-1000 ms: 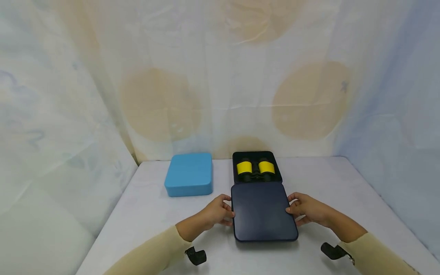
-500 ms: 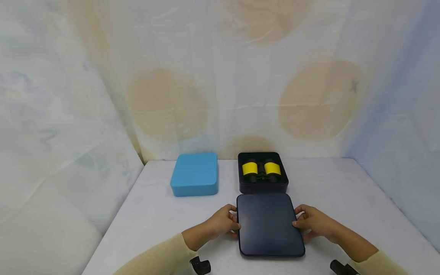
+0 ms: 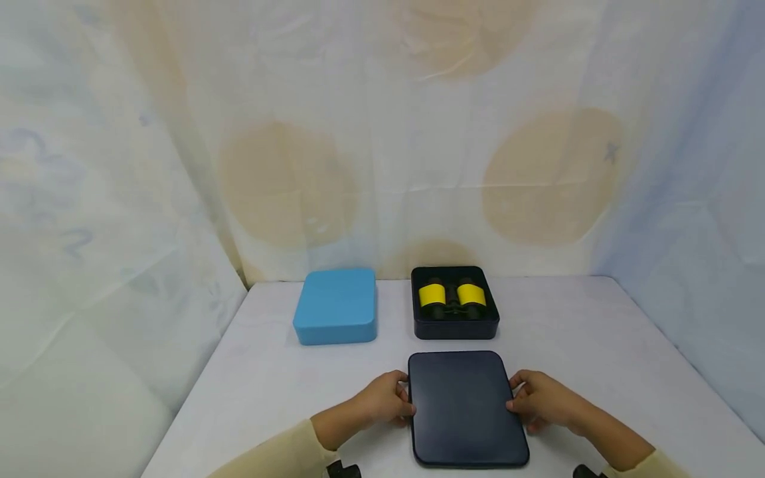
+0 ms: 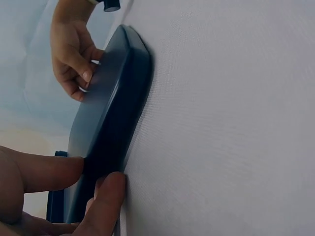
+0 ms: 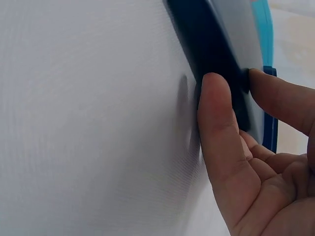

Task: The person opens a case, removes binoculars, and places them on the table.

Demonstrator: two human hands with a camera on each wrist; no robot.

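Navy and matte, the box lid (image 3: 467, 406) lies flat on the white cloth-covered desk (image 3: 597, 345) in the head view, a rounded rectangle nearest the person. The left hand (image 3: 382, 399) clasps its left edge and the right hand (image 3: 540, 401) its right edge, each grip curled round the rim. Beyond it, well apart, stands the open black case (image 3: 455, 327) with yellow-barrelled binoculars (image 3: 452, 296) nested inside; a closed sky-blue box (image 3: 336, 305) sits beside that case. Judging from this, the lid is being set down on the desk, and the next move would call for letting go of both edges.

From the left wrist, the lid (image 4: 110, 125) shows a shallow skirt with softly rounded corners, its underside resting on the fine-weave cloth (image 4: 231, 123). The thumb and a finger of the left hand (image 4: 54, 189) pinch the near rim; the right hand (image 4: 74, 49) holds the far rim.

From the right wrist, the lid (image 5: 211, 59) looks smooth and slightly glossy against the textured cloth. The right hand (image 5: 251, 167) pinches the rim between thumb and fingers.
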